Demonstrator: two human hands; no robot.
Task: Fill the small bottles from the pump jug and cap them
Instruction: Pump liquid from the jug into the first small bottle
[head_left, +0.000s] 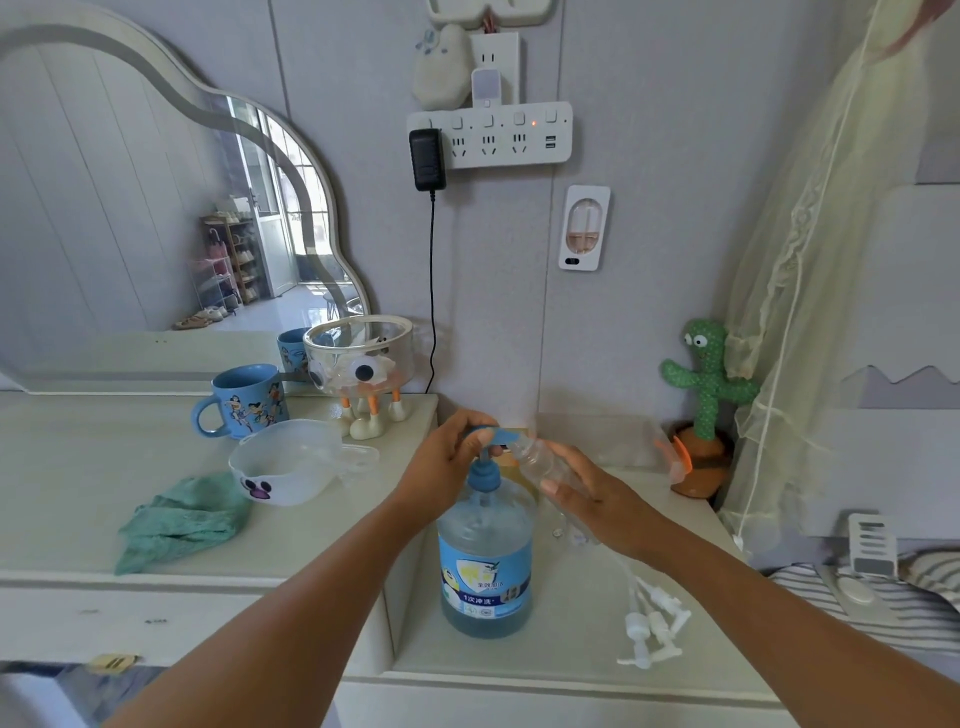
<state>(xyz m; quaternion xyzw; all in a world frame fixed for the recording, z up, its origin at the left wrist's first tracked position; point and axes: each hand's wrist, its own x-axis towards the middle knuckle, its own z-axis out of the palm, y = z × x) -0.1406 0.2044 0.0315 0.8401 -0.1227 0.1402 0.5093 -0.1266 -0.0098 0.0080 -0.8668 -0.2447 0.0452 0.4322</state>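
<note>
— Hands first: what does each hold?
— The left hand (447, 467) curls over the blue pump head (491, 434) of the large clear plastic jug of blue liquid (485, 561), which stands on the pale counter (571, 660). The right hand (597, 499) grips a small clear plastic bottle (540, 460), tilted, with its mouth at the spout.
— And the caps?
— White pump caps (654, 623) lie on the counter, just right of the jug.

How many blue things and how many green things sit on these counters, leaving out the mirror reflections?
Blue: 2, the pump jug and the mug.
Green: 2, the cloth and the cactus toy.
Total: 4.
</note>
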